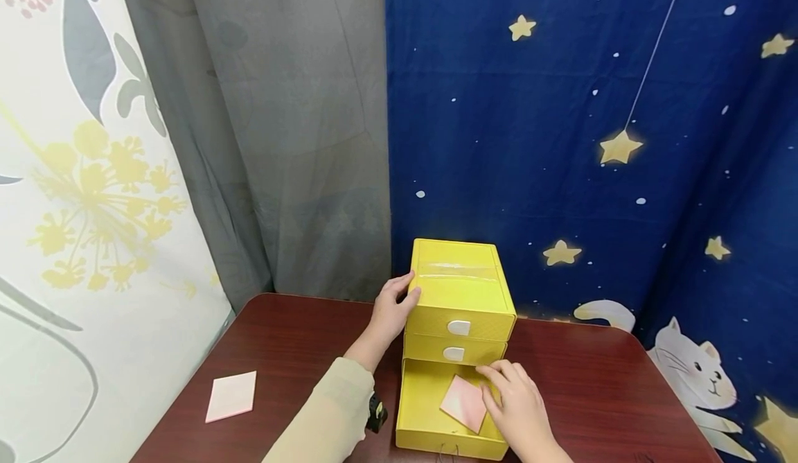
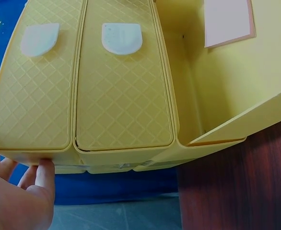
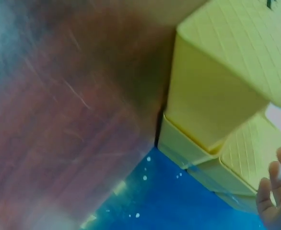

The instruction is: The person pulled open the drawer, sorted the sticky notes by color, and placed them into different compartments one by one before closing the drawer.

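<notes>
A small yellow drawer unit [image 1: 458, 290] with white tab handles stands on the table. Its bottom drawer [image 1: 416, 414] is pulled out, and a pale pink pad of paper [image 1: 461, 402] lies flat inside, also visible in the left wrist view as a pink pad [image 2: 228, 21]. My left hand [image 1: 389, 310] rests against the unit's upper left side, its fingertips touching the yellow wall. Over the drawer's right edge hovers my right hand [image 1: 519, 407], thumb and fingers apart and holding nothing. The thumb is close to the pad's right edge; whether they touch, I cannot tell.
Another pale pink pad [image 1: 231, 396] lies on the dark red wooden table [image 1: 299, 352] at the left. Both upper drawers [image 2: 123, 96] are closed. Grey and dark blue curtains [image 1: 499, 137] hang behind the table. A thin dark loop [image 1: 449, 449] hangs at the open drawer's front.
</notes>
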`<move>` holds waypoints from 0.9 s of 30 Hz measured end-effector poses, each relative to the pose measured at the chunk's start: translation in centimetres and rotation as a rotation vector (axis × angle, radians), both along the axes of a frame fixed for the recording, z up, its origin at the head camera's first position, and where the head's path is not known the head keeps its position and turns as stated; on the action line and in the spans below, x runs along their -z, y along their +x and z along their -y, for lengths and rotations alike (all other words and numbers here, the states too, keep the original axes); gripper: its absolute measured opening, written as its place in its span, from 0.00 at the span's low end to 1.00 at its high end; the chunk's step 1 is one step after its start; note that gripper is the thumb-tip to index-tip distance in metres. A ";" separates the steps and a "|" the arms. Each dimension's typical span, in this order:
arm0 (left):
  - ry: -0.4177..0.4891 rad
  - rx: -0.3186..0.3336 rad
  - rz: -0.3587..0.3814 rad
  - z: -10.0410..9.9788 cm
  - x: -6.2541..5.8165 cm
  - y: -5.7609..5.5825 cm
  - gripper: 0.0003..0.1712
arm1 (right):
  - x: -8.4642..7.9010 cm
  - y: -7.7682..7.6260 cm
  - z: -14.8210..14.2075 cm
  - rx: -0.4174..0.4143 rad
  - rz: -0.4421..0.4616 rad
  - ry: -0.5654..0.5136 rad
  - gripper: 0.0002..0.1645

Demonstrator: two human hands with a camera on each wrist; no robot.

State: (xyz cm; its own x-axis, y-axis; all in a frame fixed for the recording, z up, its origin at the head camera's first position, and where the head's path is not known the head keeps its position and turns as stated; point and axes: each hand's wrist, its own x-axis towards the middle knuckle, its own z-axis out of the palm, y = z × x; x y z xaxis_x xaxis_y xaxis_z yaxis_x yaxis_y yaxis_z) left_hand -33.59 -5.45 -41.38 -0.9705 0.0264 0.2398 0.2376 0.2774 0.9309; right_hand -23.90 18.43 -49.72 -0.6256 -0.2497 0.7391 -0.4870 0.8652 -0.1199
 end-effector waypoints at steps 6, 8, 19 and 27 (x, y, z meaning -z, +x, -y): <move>-0.002 -0.012 0.000 -0.1 -0.1 0.1 0.29 | -2.5 -0.4 -0.9 -0.006 -0.033 -0.193 0.14; -0.005 -0.014 0.005 -0.1 -0.2 0.1 0.29 | -3.5 -0.6 -1.2 -0.005 -0.036 -0.255 0.15; 0.128 0.058 0.100 0.9 -0.5 0.1 0.32 | -9.5 -3.0 -3.1 0.005 0.132 -0.406 0.23; 0.154 0.062 0.083 3.4 -0.1 1.0 0.30 | -12.5 -6.2 -4.5 -0.052 0.409 -0.391 0.36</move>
